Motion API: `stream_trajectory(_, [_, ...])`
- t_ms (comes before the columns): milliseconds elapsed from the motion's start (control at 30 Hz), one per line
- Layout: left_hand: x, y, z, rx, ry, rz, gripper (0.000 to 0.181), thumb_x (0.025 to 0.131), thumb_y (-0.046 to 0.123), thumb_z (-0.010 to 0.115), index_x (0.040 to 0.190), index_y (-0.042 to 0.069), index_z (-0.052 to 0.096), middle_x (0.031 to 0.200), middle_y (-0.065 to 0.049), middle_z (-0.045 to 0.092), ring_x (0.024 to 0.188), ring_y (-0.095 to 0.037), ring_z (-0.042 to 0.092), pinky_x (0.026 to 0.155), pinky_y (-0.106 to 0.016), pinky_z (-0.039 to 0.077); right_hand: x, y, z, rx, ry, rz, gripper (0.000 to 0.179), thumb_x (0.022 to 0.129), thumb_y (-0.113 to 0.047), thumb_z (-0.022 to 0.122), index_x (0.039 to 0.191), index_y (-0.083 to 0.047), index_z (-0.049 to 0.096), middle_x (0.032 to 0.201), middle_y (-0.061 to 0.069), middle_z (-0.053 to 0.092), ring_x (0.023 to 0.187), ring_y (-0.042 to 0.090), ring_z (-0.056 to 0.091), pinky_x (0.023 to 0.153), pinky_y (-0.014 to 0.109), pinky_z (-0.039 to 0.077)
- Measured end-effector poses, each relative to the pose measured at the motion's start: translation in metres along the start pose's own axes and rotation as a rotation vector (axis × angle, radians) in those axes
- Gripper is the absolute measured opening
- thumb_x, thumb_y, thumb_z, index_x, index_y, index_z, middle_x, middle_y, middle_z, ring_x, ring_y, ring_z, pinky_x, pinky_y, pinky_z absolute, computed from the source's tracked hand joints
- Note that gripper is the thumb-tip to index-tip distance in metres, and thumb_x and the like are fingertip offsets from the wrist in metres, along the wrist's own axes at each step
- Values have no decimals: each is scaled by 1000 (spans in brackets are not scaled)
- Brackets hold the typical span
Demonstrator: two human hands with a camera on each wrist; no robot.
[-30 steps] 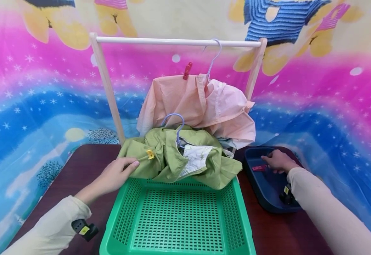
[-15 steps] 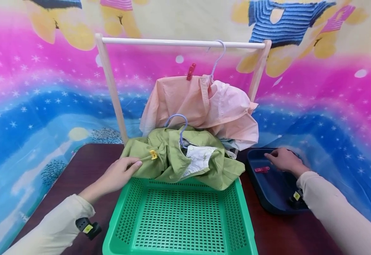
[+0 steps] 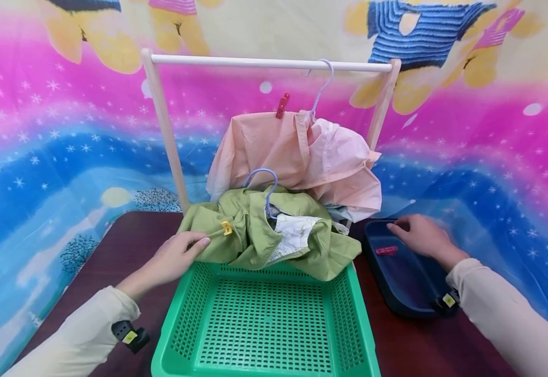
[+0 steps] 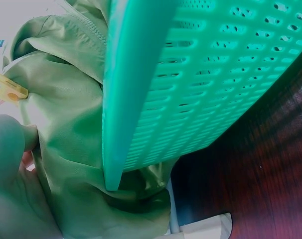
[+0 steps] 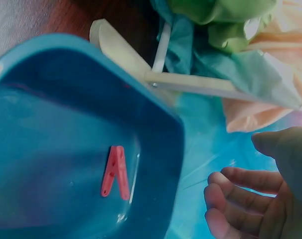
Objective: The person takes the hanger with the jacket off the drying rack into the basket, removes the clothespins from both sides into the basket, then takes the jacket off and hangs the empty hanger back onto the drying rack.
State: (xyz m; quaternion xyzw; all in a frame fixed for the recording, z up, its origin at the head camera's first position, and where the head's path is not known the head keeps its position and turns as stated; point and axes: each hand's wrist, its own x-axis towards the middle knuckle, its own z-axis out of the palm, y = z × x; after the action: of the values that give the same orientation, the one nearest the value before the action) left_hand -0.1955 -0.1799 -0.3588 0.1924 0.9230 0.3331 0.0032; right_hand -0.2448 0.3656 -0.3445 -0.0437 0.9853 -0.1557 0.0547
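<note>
A green jacket (image 3: 255, 243) with a lavender hanger (image 3: 274, 191) lies across the far rim of the green basket (image 3: 365, 324). My left hand (image 3: 167, 260) pinches the left part of the jacket between thumb and fingers, beside a yellow clothespin (image 3: 227, 228) clipped on it. Over at the right, my right hand (image 3: 425, 238) hovers at the far end of the dark blue tray (image 3: 410, 277), fingers loosely bent with nothing between them. One red clothespin (image 5: 115, 172) lies on the tray's floor, to the left of that hand.
Behind the basket stands a wooden rack with a white rod (image 3: 236, 62). From it hangs a peach-pink garment (image 3: 264, 149) on another hanger, a red clothespin (image 3: 282, 106) on its shoulder. A patterned cloth backdrop (image 3: 490, 131) surrounds the dark table (image 3: 144, 230).
My right hand has risen from near the red clothespin and drawn away to the right, leaving the clothespin in the tray. The left hand keeps its pinch on the jacket.
</note>
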Motion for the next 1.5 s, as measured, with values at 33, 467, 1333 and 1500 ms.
stream_trajectory(33, [0, 0, 0, 1, -1, 0, 44, 109, 35, 45, 70, 16, 41, 61, 5, 33, 52, -8, 27, 60, -27, 35, -1, -3, -1, -6, 8, -10, 67, 103, -56, 47, 130, 3, 64, 80, 6, 68, 64, 16, 58, 53, 33, 44])
stream_trajectory(467, [0, 1, -2, -2, 0, 3, 43, 109, 35, 45, 71, 15, 41, 62, 5, 33, 53, -8, 28, 61, -28, 35, -24, -44, -11, -33, 84, -119, 54, 103, -47, 53, 127, -1, 67, 106, 15, 74, 71, 12, 64, 56, 33, 50])
stream_trajectory(1333, [1, 0, 2, -8, 6, 4, 44, 109, 36, 45, 70, 15, 40, 63, 5, 32, 53, -8, 25, 60, -27, 34, -59, -113, -7, -24, 270, -293, 27, 101, -34, 63, 117, -14, 74, 76, -4, 68, 60, 5, 55, 50, 28, 41])
stream_trajectory(1500, [1, 0, 1, -2, 5, 3, 43, 109, 33, 45, 70, 16, 40, 63, 5, 32, 53, -8, 26, 60, -28, 34, -63, -127, -3, -25, 289, -350, 22, 100, -31, 65, 113, -16, 75, 75, -7, 64, 59, 4, 51, 50, 26, 39])
